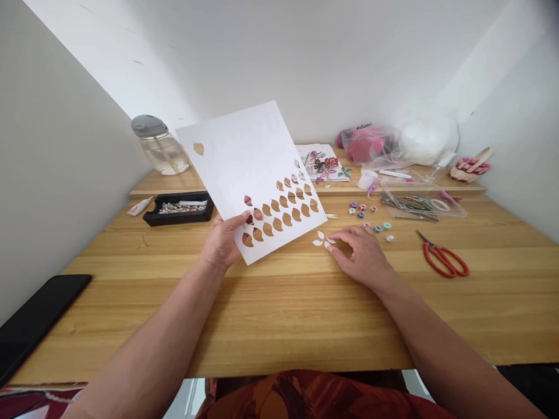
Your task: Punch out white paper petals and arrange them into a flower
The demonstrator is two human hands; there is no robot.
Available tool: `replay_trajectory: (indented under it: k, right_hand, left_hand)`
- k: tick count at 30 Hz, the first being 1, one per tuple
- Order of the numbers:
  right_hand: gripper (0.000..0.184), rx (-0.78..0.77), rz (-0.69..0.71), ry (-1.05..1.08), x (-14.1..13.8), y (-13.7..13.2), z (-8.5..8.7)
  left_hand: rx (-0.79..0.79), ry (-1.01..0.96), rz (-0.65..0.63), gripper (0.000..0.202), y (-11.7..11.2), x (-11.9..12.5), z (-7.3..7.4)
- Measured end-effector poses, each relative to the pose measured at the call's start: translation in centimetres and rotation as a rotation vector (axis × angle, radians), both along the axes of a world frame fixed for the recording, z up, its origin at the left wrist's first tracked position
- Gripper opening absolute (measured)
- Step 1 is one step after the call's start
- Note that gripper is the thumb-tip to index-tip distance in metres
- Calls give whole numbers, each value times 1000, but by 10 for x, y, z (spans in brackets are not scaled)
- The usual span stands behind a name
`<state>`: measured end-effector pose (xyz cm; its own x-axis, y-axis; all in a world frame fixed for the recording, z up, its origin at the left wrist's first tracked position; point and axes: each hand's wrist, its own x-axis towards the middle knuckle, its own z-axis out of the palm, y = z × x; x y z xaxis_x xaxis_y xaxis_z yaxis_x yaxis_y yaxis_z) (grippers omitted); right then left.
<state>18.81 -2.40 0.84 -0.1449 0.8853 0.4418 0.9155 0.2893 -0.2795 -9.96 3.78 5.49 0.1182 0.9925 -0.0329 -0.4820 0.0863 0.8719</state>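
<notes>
My left hand point(225, 240) grips the lower edge of a white paper sheet point(244, 157) and holds it tilted up above the wooden table point(279, 314). The sheet has several petal-shaped holes cut through its lower part. My right hand point(360, 250) rests on the table with its fingers bent, the fingertips touching small white paper petals point(321, 238) that lie just right of the sheet. Whether those fingers pinch a petal is unclear.
Red-handled scissors point(443, 259) lie to the right. Small coloured paper coils point(369, 218), a clear plastic box point(419, 201), a flower card point(323, 163), a black tray point(179, 209), a glue tube point(140, 206), a water bottle point(159, 145) and a black phone point(35, 317) surround the work spot.
</notes>
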Motion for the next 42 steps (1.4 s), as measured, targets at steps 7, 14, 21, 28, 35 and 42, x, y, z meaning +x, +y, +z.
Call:
replay_trajectory:
  k: [7,14,21,28,35,42]
  right_hand:
    - [16,-8,26,25,0,-1,2]
    - [17,5,27,22,-1,-1,2]
    - [18,9,18,-3,-1,-1,1]
    - [16,2,5,11,-1,-1,1]
    - [17,-18,21,18,-2,0,0]
    - [21,-17,32,2,-2,-1,2]
  left_hand:
    - [-19,-5,-8,46,0,-1,-2]
    - [-9,-2,2,43,0,-1,-1]
    - [-20,2,16,45,0,0,-1]
    - [-16,-5,-27,41,-1,-1,0]
    - [-29,-16,-2,47,-1,1,1]
    - [-26,-16,-1,45,-1,1,1]
